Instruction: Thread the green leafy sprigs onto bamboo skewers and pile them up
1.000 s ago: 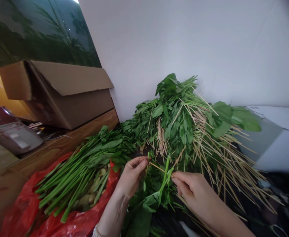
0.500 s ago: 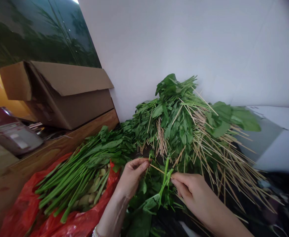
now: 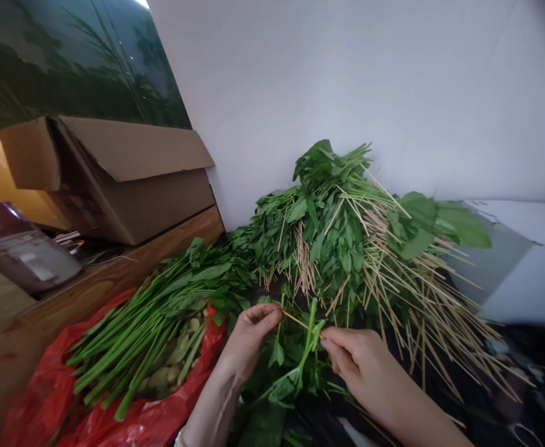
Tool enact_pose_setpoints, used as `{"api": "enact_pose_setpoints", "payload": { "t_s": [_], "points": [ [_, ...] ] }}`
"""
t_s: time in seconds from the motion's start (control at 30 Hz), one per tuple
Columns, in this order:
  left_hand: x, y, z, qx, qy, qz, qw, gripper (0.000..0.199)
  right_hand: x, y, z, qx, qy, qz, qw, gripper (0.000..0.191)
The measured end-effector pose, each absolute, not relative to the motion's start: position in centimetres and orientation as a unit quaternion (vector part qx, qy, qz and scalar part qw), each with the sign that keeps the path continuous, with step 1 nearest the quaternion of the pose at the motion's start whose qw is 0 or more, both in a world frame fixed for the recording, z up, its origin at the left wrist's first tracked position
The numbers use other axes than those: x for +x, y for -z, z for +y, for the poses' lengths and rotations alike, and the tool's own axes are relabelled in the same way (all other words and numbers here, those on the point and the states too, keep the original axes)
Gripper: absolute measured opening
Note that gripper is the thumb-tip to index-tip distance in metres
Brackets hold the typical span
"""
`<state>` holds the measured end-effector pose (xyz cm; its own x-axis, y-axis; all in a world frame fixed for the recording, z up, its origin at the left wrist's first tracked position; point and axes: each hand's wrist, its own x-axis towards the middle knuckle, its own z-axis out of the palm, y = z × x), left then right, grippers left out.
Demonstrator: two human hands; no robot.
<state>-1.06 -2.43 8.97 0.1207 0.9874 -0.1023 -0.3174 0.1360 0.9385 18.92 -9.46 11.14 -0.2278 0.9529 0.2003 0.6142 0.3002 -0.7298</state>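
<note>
A thin wooden skewer (image 3: 295, 320) runs between my two hands. My left hand (image 3: 252, 332) pinches one end between thumb and fingertips, with a leafy green sprig hanging right beside those fingertips. Closed near the skewer's other end is my right hand (image 3: 354, 354). A green leafy stem (image 3: 308, 347) crosses the skewer just left of the right fingertips; whether it is pierced I cannot tell. Beyond the hands rises a heap of skewered leafy greens (image 3: 328, 230), with many bare skewer ends (image 3: 421, 304) sticking out to the right.
At the left, long green stalks (image 3: 128, 347) lie on a red plastic bag (image 3: 184, 403) holding cut pieces. Behind them stand an open cardboard box (image 3: 146, 192) and a dark red and grey container (image 3: 30, 254) on a wooden surface. A white box (image 3: 524, 273) sits at the right.
Both hands and the skewer stay almost in place; the left hand has dipped slightly. The stem on the skewer has shifted a little to the left.
</note>
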Motion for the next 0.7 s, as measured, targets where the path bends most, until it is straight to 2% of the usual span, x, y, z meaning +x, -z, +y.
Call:
{"api": "enact_pose_setpoints", "payload": {
  "t_s": [0.33, 0.5, 0.7],
  "points": [
    [-1.2, -8.4, -2.8, 0.431, -0.498, 0.413, 0.63, 0.025, 18.6, -10.8, -9.7, -0.535, -0.251, -0.743, 0.314, 0.028],
    [-0.7, -8.0, -3.5, 0.495, -0.446, 0.403, 0.627, 0.023, 17.7, -10.2, -9.6, -0.529, -0.262, -0.744, 0.312, 0.029],
    [-0.7, -8.0, -3.5, 0.544, -0.395, 0.346, 0.655, 0.03, 18.7, -11.5, -9.5, -0.517, -0.291, -0.752, 0.286, 0.032]
  ]
}}
